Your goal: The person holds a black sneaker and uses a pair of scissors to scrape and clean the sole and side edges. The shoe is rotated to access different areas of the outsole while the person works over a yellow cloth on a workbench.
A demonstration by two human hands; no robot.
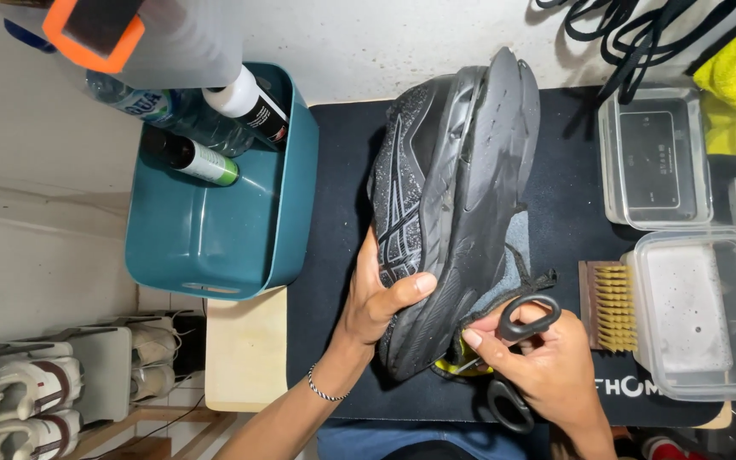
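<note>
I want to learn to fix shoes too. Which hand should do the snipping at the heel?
Probably the right hand: it already holds the black scissors, with the blades at the heel of the black shoe. The left hand is busy; its grip steadies the shoe's side.

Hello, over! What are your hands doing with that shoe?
Left hand grips black shoe. Right hand works black scissors at heel. Brush lies beside.

On the worktop (249,358) a mat (334,255) carries the shoe (445,196) at its middle, with a tub (206,247) of bottles (206,162) to the left and a brush (611,307) beside two stacked-side-by-side containers (692,247) to the right.
</note>
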